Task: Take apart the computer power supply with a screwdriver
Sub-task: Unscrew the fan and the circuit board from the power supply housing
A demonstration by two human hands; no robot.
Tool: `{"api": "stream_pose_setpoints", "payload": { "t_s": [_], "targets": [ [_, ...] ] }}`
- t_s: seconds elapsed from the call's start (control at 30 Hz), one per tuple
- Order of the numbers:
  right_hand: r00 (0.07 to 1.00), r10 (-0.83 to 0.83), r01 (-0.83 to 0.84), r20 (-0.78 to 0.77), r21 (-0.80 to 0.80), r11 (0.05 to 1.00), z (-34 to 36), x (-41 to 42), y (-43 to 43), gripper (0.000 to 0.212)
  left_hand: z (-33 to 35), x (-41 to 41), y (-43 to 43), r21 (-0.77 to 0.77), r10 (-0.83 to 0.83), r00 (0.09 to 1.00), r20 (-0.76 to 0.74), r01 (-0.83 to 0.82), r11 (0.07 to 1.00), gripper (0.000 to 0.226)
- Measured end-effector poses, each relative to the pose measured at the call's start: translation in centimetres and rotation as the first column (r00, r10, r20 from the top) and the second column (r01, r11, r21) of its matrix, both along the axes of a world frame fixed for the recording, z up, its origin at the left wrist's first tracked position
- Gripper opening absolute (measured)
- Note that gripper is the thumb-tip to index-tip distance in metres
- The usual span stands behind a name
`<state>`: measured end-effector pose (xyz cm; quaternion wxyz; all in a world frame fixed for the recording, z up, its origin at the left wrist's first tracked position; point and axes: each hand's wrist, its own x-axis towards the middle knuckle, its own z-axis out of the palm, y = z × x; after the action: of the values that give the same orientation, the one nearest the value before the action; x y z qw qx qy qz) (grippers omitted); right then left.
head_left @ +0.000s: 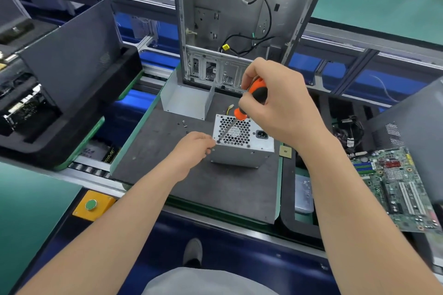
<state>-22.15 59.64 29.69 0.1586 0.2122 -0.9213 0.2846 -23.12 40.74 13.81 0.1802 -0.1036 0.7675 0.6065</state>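
Note:
A silver power supply (242, 148) stands on the dark work mat (203, 189), its honeycomb fan grille and power socket facing up. My right hand (275, 100) grips the orange and black handle of a screwdriver (242, 112). The shaft slants down to a screw at the grille's near left corner. My left hand (194, 148) holds the left side of the power supply, fingers curled against its edge. Loose screws (184, 123) lie on the mat to the left of the unit.
An open, stripped computer case (242, 21) stands upright behind the mat, with a bent metal cover (187, 100) at its foot. A motherboard (398, 187) lies at the right near cables (350, 129). Black foam trays (67, 93) sit at the left. A green button (91, 205) is at the bench edge.

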Motion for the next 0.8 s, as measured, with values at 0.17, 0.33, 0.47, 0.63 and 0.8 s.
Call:
{"api": "stream_pose_setpoints", "payload": {
  "t_s": [0.17,0.33,0.47,0.63,0.8],
  "targets": [
    [1.0,0.003,-0.003,0.01,0.016,1.0,0.0,0.0,0.1,0.011,0.3,-0.3,0.1,-0.021,-0.025,1.0,0.01,0.025,0.999,0.014],
    [1.0,0.009,-0.009,0.024,0.019,1.0,-0.1,-0.1,-0.1,0.011,0.4,-0.3,0.1,-0.039,-0.037,0.999,-0.006,0.037,0.999,0.014],
    [1.0,0.021,-0.021,0.012,0.024,0.999,0.0,0.0,-0.1,0.011,0.6,0.1,0.0,-0.04,-0.081,0.996,-0.023,0.08,0.996,0.021],
    [0.997,0.031,-0.018,-0.077,0.169,0.986,0.2,-0.2,-1.1,0.018,0.9,0.2,-0.1,-0.04,-0.104,0.994,-0.019,0.104,0.994,0.021],
    [0.985,0.169,-0.171,0.026,0.186,0.967,1.1,-0.8,-1.7,0.017,1.4,0.4,0.1,-0.016,-0.123,0.992,-0.012,0.123,0.992,0.021]
  ]
}}
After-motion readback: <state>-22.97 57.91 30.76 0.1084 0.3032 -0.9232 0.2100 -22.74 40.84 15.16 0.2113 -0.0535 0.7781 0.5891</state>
